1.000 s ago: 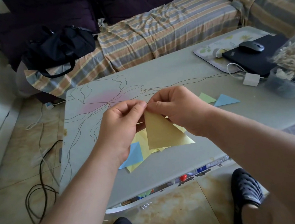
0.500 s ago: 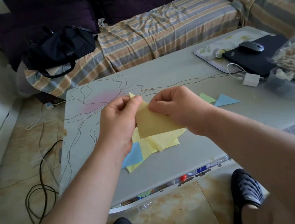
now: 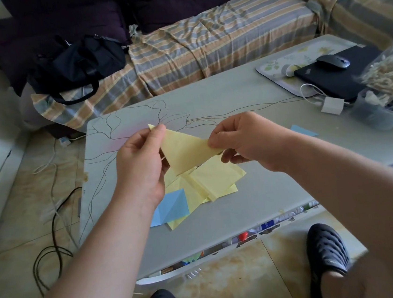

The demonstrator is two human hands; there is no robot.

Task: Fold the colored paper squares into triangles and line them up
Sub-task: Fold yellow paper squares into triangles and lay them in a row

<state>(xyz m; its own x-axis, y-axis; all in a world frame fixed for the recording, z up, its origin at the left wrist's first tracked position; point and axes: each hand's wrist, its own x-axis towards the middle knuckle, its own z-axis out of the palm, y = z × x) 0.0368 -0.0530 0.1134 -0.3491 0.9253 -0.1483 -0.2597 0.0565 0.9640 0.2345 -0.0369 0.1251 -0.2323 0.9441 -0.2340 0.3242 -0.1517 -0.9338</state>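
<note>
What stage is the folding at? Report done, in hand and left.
Done: one blue folded triangle lies on the table, partly hidden by the right arm; any others behind it cannot be seen.
In hand: the left hand and right hand pinch opposite corners of a yellow paper triangle above the table.
Left: a loose pile of yellow sheets and a creased blue sheet wait below.
</note>
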